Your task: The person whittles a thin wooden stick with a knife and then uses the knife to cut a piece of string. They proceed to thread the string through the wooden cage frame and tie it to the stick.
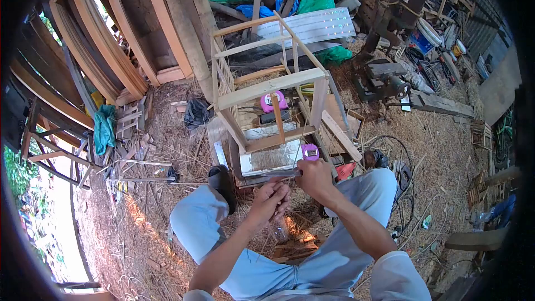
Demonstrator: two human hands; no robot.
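My right hand (315,180) is closed around a flat grey blade-like tool (285,173), which points left; its handle is hidden in the fist. A thin pale strip rises near that hand. Just left and below, my left hand (270,202) has its fingers curled together, and I cannot make out what is in them. Both hands are over the near end of a low wooden bench (255,180). A purple tape measure (310,152) lies beside my right hand. On the bench stands a wooden frame (273,89) of slim bars, with a pink tape measure (273,101) seen through it.
Tall wooden frames (106,39) lean at the left. A black bag (197,113) lies on the shaving-covered ground, left of the bench. A vise-like metal machine (384,81) stands at the right, with a dark cable (413,181) looped nearer my knee.
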